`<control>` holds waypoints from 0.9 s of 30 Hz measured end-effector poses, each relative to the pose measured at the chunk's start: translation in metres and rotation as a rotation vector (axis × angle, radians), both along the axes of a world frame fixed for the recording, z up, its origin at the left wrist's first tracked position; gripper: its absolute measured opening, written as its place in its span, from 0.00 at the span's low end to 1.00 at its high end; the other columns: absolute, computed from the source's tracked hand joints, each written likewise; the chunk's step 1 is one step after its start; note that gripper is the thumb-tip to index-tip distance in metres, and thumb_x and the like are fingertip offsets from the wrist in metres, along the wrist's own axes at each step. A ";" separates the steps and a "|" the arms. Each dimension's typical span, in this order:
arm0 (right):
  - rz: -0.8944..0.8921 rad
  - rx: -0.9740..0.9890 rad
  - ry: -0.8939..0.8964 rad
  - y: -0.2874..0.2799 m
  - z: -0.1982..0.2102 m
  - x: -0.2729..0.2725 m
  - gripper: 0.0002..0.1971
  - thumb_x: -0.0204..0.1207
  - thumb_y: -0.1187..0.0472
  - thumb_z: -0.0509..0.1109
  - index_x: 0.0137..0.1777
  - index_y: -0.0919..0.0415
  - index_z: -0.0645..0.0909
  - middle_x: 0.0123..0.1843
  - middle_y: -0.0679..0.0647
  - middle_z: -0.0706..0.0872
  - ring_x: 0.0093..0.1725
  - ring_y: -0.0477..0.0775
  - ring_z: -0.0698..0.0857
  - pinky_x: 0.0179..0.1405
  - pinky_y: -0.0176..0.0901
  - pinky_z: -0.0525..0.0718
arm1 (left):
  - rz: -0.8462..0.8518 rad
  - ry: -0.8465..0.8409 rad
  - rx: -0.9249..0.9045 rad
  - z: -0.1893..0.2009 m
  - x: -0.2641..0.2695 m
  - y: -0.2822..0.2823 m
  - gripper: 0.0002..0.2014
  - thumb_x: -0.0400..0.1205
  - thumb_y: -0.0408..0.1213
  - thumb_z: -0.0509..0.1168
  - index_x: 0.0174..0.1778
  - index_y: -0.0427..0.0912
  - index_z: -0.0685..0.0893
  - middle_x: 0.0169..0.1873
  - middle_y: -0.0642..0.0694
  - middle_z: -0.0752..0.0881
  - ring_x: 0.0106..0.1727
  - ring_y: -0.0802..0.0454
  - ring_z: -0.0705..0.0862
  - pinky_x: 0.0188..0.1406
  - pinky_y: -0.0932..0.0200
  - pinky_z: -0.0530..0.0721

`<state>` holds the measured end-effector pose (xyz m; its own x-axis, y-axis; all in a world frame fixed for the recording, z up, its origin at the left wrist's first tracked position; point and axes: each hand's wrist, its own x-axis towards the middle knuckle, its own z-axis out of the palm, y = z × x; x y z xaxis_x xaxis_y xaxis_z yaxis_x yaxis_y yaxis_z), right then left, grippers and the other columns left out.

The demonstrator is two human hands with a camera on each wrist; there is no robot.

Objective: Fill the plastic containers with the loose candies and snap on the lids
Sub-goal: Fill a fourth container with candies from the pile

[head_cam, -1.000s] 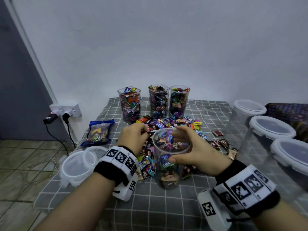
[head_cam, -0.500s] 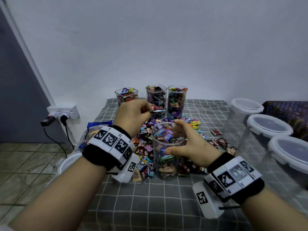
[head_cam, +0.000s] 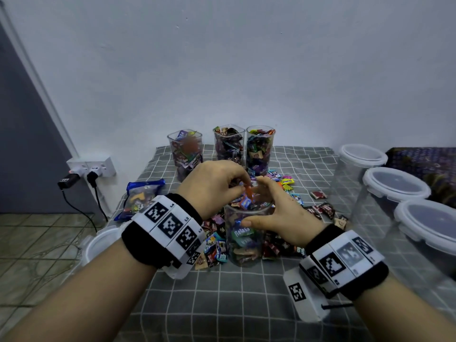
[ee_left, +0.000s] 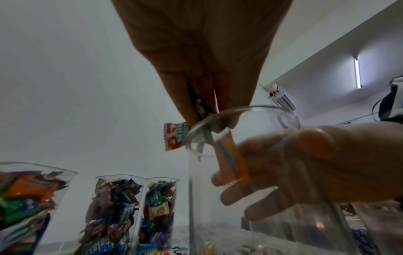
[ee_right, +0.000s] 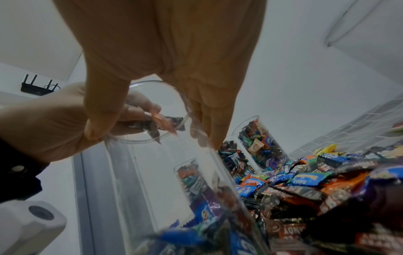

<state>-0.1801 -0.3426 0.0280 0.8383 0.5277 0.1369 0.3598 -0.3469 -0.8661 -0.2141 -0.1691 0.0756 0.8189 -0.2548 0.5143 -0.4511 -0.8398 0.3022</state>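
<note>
A clear plastic container (head_cam: 244, 240), partly filled with candies, stands on the checked cloth in the head view. My right hand (head_cam: 278, 213) grips it just below the rim. My left hand (head_cam: 243, 186) hovers over its mouth and pinches a few wrapped candies; an orange candy (head_cam: 248, 192) hangs from the fingertips into the opening. In the left wrist view the left hand (ee_left: 205, 103) pinches a dark wrapper (ee_left: 199, 105) and a red-and-white one (ee_left: 175, 136) at the rim. Loose candies (head_cam: 286, 181) lie around the container.
Three filled, uncovered containers (head_cam: 229, 144) stand at the back by the wall. White lids (head_cam: 103, 243) and a blue candy bag (head_cam: 142, 201) lie at the table's left edge. Large lidded tubs (head_cam: 394, 186) line the right side. A wall socket (head_cam: 91, 169) sits left.
My left hand rose from the candy pile with candies and moved right, over the container's mouth. The right hand kept its grip on the container.
</note>
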 end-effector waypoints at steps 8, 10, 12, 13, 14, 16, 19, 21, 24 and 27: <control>0.008 0.009 -0.025 0.000 -0.004 0.003 0.49 0.60 0.55 0.84 0.78 0.59 0.60 0.71 0.51 0.75 0.71 0.46 0.75 0.71 0.43 0.73 | -0.039 0.027 -0.133 -0.003 0.000 -0.006 0.07 0.74 0.35 0.73 0.47 0.44 0.90 0.42 0.50 0.89 0.43 0.57 0.85 0.45 0.63 0.81; 0.019 0.020 -0.033 -0.001 -0.003 0.003 0.47 0.61 0.56 0.84 0.77 0.59 0.61 0.70 0.50 0.76 0.70 0.45 0.75 0.71 0.41 0.73 | -0.048 0.041 -0.166 -0.003 0.000 -0.008 0.07 0.75 0.36 0.74 0.48 0.45 0.90 0.43 0.51 0.90 0.43 0.61 0.84 0.44 0.69 0.80; 0.025 0.027 -0.037 -0.001 -0.002 0.002 0.45 0.62 0.60 0.83 0.77 0.58 0.62 0.70 0.48 0.76 0.70 0.43 0.75 0.70 0.36 0.72 | -0.051 0.062 -0.201 -0.004 0.000 -0.009 0.07 0.76 0.36 0.72 0.49 0.45 0.90 0.43 0.52 0.90 0.42 0.63 0.85 0.44 0.73 0.79; 0.028 0.032 -0.041 -0.001 -0.002 0.002 0.45 0.63 0.61 0.83 0.77 0.58 0.62 0.70 0.48 0.76 0.71 0.42 0.74 0.70 0.34 0.72 | -0.058 0.083 -0.235 -0.004 0.000 -0.009 0.06 0.77 0.36 0.72 0.49 0.46 0.90 0.43 0.52 0.90 0.41 0.63 0.85 0.44 0.73 0.80; 0.029 0.032 -0.041 -0.002 -0.002 0.001 0.44 0.63 0.62 0.82 0.77 0.57 0.62 0.70 0.47 0.76 0.70 0.42 0.74 0.70 0.33 0.71 | -0.069 0.105 -0.279 -0.004 0.000 -0.009 0.06 0.77 0.36 0.71 0.49 0.46 0.90 0.42 0.52 0.90 0.40 0.63 0.86 0.43 0.71 0.81; 0.026 0.038 -0.040 -0.002 -0.002 0.001 0.44 0.63 0.62 0.83 0.76 0.56 0.62 0.68 0.46 0.76 0.68 0.38 0.76 0.69 0.32 0.72 | -0.075 0.109 -0.335 -0.003 -0.001 -0.008 0.06 0.78 0.35 0.70 0.49 0.46 0.90 0.41 0.54 0.89 0.42 0.64 0.86 0.45 0.69 0.82; 0.035 0.055 -0.007 -0.002 -0.004 0.001 0.44 0.62 0.63 0.83 0.75 0.57 0.61 0.62 0.38 0.78 0.58 0.24 0.77 0.57 0.19 0.73 | -0.058 0.083 -0.408 -0.002 -0.001 -0.006 0.06 0.79 0.35 0.69 0.49 0.45 0.90 0.39 0.57 0.88 0.44 0.66 0.84 0.46 0.70 0.81; 0.035 0.050 0.026 -0.003 -0.004 0.001 0.47 0.60 0.60 0.84 0.76 0.57 0.59 0.64 0.41 0.78 0.58 0.25 0.78 0.59 0.21 0.73 | -0.040 0.081 -0.495 -0.004 0.002 -0.002 0.06 0.80 0.34 0.68 0.48 0.46 0.90 0.39 0.54 0.89 0.42 0.63 0.85 0.45 0.65 0.83; 0.034 -0.037 0.052 -0.006 -0.004 0.002 0.62 0.54 0.45 0.83 0.82 0.53 0.46 0.76 0.50 0.71 0.73 0.43 0.73 0.75 0.45 0.71 | 0.035 0.070 -0.571 -0.007 0.006 0.008 0.07 0.80 0.35 0.67 0.47 0.52 0.88 0.40 0.54 0.89 0.41 0.62 0.84 0.43 0.61 0.83; 0.062 -0.170 0.071 -0.014 -0.002 0.004 0.64 0.60 0.52 0.83 0.83 0.51 0.36 0.77 0.43 0.64 0.77 0.43 0.65 0.78 0.44 0.64 | 0.124 0.105 -0.568 -0.012 0.008 0.021 0.10 0.81 0.35 0.66 0.45 0.59 0.85 0.41 0.59 0.87 0.42 0.66 0.83 0.46 0.63 0.83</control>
